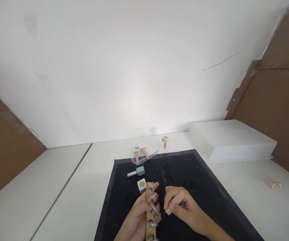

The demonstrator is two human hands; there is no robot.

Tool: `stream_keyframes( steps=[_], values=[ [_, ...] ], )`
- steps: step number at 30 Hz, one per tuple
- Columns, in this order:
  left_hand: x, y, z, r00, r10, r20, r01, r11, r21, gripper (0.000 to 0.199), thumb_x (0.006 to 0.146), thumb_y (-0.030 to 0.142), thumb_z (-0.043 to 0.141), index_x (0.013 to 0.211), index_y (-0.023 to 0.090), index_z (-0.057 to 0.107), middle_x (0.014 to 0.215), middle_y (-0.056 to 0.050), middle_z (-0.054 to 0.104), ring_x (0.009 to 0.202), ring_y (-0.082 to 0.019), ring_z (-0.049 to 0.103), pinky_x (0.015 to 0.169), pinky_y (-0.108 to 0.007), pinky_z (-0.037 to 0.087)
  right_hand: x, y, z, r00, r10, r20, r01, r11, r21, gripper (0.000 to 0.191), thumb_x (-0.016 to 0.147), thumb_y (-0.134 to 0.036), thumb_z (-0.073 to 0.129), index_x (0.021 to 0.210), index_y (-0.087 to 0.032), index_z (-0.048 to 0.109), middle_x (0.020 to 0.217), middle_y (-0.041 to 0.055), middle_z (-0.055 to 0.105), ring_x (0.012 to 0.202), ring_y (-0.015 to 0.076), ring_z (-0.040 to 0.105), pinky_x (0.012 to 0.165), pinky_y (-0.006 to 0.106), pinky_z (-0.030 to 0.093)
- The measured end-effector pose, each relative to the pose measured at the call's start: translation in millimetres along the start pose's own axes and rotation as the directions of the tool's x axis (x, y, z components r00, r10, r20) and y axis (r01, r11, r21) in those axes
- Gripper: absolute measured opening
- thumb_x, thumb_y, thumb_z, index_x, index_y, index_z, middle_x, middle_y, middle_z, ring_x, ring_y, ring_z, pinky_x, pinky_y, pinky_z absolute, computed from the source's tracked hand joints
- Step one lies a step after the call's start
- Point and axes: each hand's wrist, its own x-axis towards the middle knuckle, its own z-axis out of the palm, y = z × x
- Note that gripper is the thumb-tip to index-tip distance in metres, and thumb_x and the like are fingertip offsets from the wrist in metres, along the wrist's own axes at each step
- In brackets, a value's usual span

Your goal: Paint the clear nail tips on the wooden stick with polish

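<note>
A white wall behind a pale worktop
Brown boards flanked the white wall, and a soft glow lit its middle.

"How does the mat look?"
"Black, smooth, faintly glossy."
"The strip?"
"Wood, perhaps varnished, with dull metallic pieces."
"And the box?"
"Milky translucent plastic."
"Side panels?"
"Matt brown cardboard."
</note>
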Motion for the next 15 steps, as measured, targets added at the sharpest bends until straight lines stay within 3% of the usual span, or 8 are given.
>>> stream_keyframes(
  steps=[3, 8, 15],
  values=[
    [0.1, 0.3, 1.2, 1.000, 0.012, 0.000, -0.012, 1.000, -0.010, 0.048, 0.056, 0.002, 0.056, 0.101, 0.017, 0.062, 0.072, 0.003, 0.046, 0.053, -0.005, 0.039, 0.051, -0.024, 0.030, 0.8, -1.8, 0.1, 1.000, -0.012, -0.021, 0.011, 0.999, -0.034, 0.027, 0.085, -0.032, 0.054, 0.068, -0.020, 0.071, 0.069, 0.0052, 0.066, 0.065, 0.0158, 0.056, 0.060, 0.029, 0.045],
    [0.5, -0.1, 0.4, 1.000, 0.014, 0.000, -0.014, 1.000, -0.012, 0.047, 0.057, 0.002, 0.056, 0.101, 0.018, 0.062, 0.073, 0.002, 0.048, 0.053, -0.005, 0.041, 0.053, -0.024, 0.032, 4.4, -11.5, 2.2, 0.999, 0.018, 0.047, -0.010, 0.986, -0.164, 0.024, 0.086, -0.028, 0.052, 0.078, -0.021, 0.073, 0.077, 0.0077, 0.069, 0.072, 0.0185, 0.057, 0.066, 0.032, 0.045],
    [2.7, 0.2, -0.9, 1.000, 0.002, 0.007, -0.002, 1.000, 0.002, 0.046, 0.057, 0.003, 0.056, 0.100, 0.018, 0.062, 0.073, 0.003, 0.049, 0.053, -0.005, 0.041, 0.052, -0.023, 0.032, 4.4, -9.0, 3.4, 0.998, -0.016, 0.065, 0.024, 0.993, -0.120, 0.033, 0.085, -0.028, 0.051, 0.058, -0.018, 0.069, 0.061, 0.0052, 0.065, 0.059, 0.0154, 0.055, 0.056, 0.028, 0.043]
  ],
)
